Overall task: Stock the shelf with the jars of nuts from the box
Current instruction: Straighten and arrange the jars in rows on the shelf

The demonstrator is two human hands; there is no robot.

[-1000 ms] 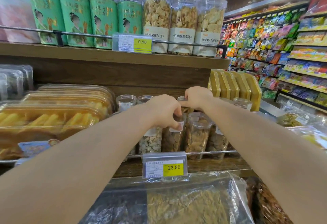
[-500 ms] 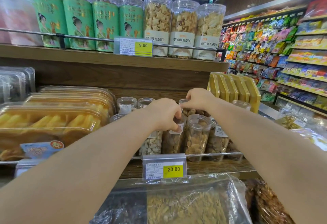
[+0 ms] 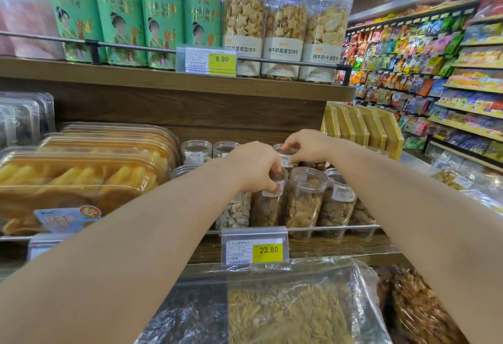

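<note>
Several clear plastic jars of nuts [image 3: 304, 202] stand in rows on the wooden middle shelf [image 3: 337, 245], behind a metal rail. My left hand [image 3: 251, 165] is closed over the lid of a front-row jar [image 3: 268, 207]. My right hand [image 3: 307, 146] grips the top of a jar [image 3: 285, 157] in the row behind, which sits higher than the front ones. More jars [image 3: 196, 150] stand at the back left. The box is out of view.
Flat packs of yellow dried fruit [image 3: 79, 175] fill the shelf to the left. Yellow boxes [image 3: 362, 128] stand on the right. Tall biscuit jars [image 3: 245, 25] line the upper shelf. Bagged dried goods [image 3: 285, 313] lie below. A price tag [image 3: 254, 248] hangs on the rail.
Both hands stay on the same jars. The right hand has shifted slightly on the rear jar, showing its barcode label. The view has tilted a little.
</note>
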